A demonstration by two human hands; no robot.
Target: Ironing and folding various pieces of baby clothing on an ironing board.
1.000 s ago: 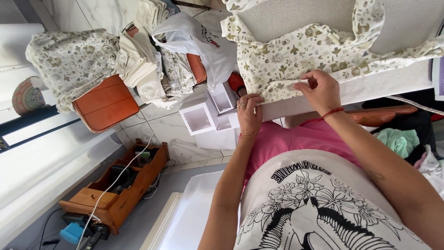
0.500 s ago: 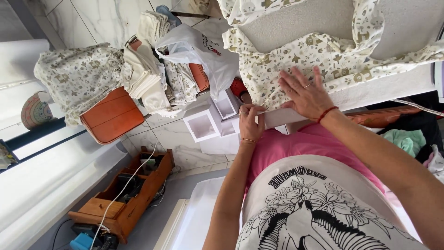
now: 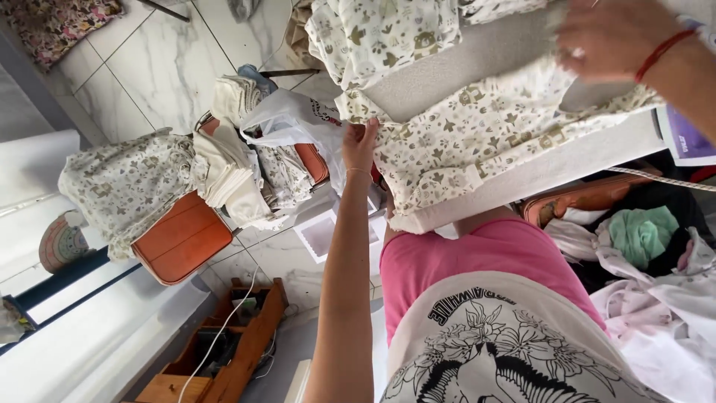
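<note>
The printed cloth (image 3: 477, 127) lies spread over the padded surface (image 3: 477, 56), its edge pinched in the left hand (image 3: 361, 143) fingers, the right hand (image 3: 604, 41) flat, fingers spread; pulling evenly should keep it smooth.

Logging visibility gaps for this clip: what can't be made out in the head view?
- Right hand: motion-blurred, fingers cut by the top edge; grip unclear.
- Left hand: fingertips hidden in the edge of the printed fabric.
- Padded board: mostly covered by fabric.
- Wooden box: contents too small.
</note>
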